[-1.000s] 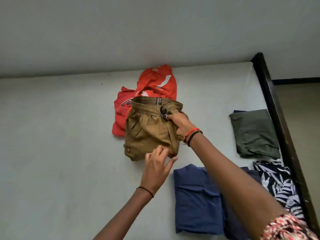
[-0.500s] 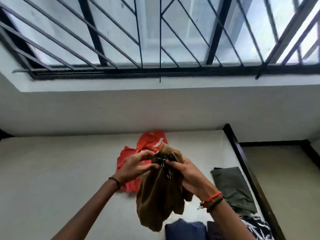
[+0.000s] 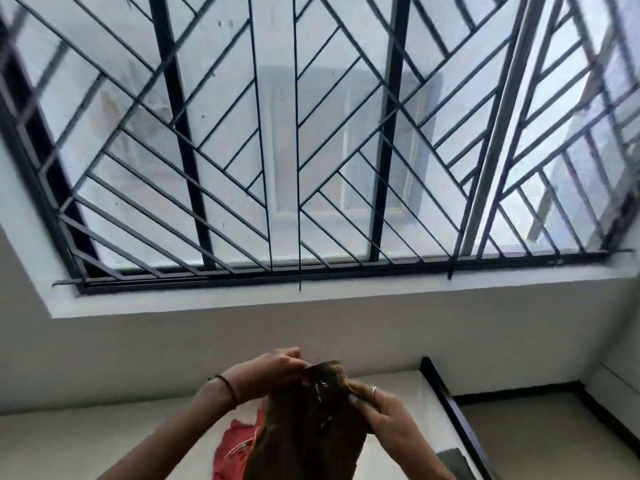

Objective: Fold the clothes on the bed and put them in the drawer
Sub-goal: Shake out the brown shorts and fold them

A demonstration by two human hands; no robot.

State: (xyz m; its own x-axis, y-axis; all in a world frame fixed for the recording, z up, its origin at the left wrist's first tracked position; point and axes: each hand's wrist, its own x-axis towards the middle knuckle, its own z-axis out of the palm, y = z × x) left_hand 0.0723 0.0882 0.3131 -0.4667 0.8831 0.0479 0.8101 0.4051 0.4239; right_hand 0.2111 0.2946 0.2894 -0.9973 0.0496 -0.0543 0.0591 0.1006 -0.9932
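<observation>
A pair of brown shorts [image 3: 304, 431] hangs in the air above the bed [image 3: 104, 441], held up by its waistband. My left hand [image 3: 268, 374] grips the waistband on the left and my right hand [image 3: 379, 408] grips it on the right. A red garment [image 3: 237, 448] lies crumpled on the bed behind the shorts, partly hidden by them. A corner of a folded dark green garment [image 3: 453, 462] shows at the lower right of the bed.
A large window with a black metal grille [image 3: 298, 150] fills the upper view above a white wall. The dark bed frame edge [image 3: 453, 414] runs down the right side, with bare floor [image 3: 554, 438] beyond it.
The shorts were lifted off the bed and raised higher, both hands now on the waistband. The view tilted up, so the folded blue and patterned clothes dropped out of sight.
</observation>
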